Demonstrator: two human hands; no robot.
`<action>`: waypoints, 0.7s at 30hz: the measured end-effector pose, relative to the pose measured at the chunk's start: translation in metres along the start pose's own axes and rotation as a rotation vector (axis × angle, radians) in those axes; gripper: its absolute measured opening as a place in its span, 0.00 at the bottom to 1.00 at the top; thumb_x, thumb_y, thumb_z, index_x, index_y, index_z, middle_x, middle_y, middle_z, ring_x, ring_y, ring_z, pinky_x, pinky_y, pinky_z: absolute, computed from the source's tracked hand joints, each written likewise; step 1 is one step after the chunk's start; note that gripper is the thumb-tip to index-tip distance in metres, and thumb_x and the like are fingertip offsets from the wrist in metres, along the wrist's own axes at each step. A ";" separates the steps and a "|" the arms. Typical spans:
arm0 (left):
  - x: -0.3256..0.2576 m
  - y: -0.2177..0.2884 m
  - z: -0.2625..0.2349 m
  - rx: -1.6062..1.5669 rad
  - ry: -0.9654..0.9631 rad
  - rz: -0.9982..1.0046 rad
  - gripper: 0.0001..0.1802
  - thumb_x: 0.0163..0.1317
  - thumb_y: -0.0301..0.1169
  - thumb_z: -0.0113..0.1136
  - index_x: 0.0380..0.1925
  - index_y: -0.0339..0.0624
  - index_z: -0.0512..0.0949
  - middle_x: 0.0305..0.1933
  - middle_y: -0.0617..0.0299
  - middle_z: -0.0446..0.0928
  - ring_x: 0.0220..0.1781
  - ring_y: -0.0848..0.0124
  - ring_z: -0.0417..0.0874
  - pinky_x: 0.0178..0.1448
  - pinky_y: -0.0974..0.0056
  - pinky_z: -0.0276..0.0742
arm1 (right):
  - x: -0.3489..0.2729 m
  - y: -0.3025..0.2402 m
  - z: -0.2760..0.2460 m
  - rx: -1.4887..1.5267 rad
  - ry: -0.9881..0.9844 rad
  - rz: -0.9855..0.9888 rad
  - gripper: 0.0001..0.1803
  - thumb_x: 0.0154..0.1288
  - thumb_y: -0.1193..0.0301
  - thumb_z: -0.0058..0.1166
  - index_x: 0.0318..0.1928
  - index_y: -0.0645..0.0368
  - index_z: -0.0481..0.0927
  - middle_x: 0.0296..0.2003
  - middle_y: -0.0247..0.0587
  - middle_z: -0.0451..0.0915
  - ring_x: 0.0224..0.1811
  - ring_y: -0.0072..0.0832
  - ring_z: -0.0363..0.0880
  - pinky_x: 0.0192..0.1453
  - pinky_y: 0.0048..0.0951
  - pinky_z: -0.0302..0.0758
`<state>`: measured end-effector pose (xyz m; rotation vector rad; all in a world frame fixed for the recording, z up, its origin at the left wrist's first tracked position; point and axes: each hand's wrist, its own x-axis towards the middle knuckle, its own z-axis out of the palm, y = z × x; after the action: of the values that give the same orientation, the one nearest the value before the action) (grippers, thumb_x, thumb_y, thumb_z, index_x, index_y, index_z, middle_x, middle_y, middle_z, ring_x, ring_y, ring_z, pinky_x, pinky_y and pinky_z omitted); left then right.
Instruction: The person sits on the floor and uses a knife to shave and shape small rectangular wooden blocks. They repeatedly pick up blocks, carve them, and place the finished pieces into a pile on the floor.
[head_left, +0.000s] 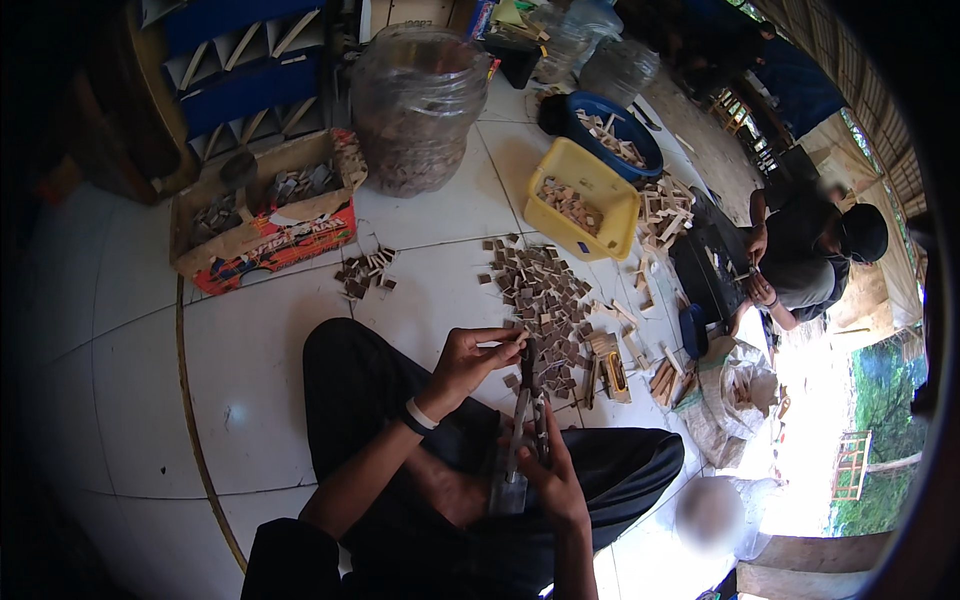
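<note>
My left hand [468, 368] is closed in a pinch on a small pale wooden piece [522, 337]. It is beside the top end of a long, dark, narrow tool with two arms [530, 375], which looks like pliers; its exact kind is unclear. My right hand [553, 478] is wrapped round the lower part of that tool, above my crossed legs. Just beyond, a spread of small square brown wooden pieces [545, 290], some with pale sticks, lies on the tiled floor. A smaller pile of similar pieces [367, 273] is farther left.
A cardboard box [300, 245] of small pieces stands left, near a big clear plastic container [420, 110]. A yellow basin [565, 160] and a blue basin [650, 155] hold wooden bits. To the right are a white sack [715, 385] and a seated person [810, 250] handling something small.
</note>
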<state>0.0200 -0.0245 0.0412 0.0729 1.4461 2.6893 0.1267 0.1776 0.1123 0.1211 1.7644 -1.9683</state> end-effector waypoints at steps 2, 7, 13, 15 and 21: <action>0.000 0.001 0.000 0.007 0.001 0.009 0.19 0.76 0.26 0.64 0.63 0.28 0.81 0.60 0.49 0.86 0.60 0.65 0.88 0.68 0.57 0.87 | 0.000 -0.001 0.001 0.003 0.007 0.009 0.46 0.77 0.84 0.51 0.87 0.53 0.45 0.68 0.47 0.77 0.66 0.33 0.80 0.73 0.35 0.73; 0.000 0.001 -0.002 -0.007 0.003 0.030 0.17 0.75 0.26 0.65 0.61 0.32 0.83 0.57 0.54 0.88 0.56 0.70 0.89 0.64 0.62 0.88 | -0.001 0.000 0.000 0.008 0.019 0.047 0.48 0.77 0.82 0.53 0.87 0.51 0.43 0.67 0.45 0.77 0.62 0.32 0.81 0.71 0.35 0.74; 0.000 0.002 -0.009 0.013 -0.039 -0.007 0.19 0.75 0.23 0.64 0.63 0.29 0.81 0.60 0.50 0.86 0.61 0.66 0.87 0.71 0.57 0.84 | 0.007 0.014 -0.016 -0.069 -0.092 0.237 0.30 0.79 0.71 0.57 0.76 0.62 0.68 0.54 0.40 0.86 0.60 0.27 0.81 0.67 0.34 0.75; 0.000 0.005 -0.012 -0.004 -0.072 -0.024 0.19 0.74 0.22 0.64 0.63 0.29 0.81 0.60 0.50 0.86 0.62 0.66 0.87 0.72 0.57 0.84 | 0.010 0.023 -0.018 -0.047 -0.113 0.216 0.22 0.80 0.69 0.57 0.68 0.63 0.76 0.52 0.37 0.87 0.59 0.26 0.81 0.65 0.33 0.74; -0.001 0.014 -0.015 -0.004 -0.153 0.080 0.18 0.73 0.22 0.66 0.61 0.30 0.82 0.58 0.52 0.86 0.61 0.65 0.86 0.73 0.54 0.83 | 0.025 0.043 -0.007 -0.383 0.033 0.097 0.15 0.79 0.63 0.59 0.52 0.63 0.83 0.37 0.41 0.88 0.40 0.26 0.84 0.46 0.37 0.79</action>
<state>0.0186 -0.0451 0.0445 0.3352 1.4222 2.6801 0.1205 0.1753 0.0623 0.1076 2.0799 -1.5378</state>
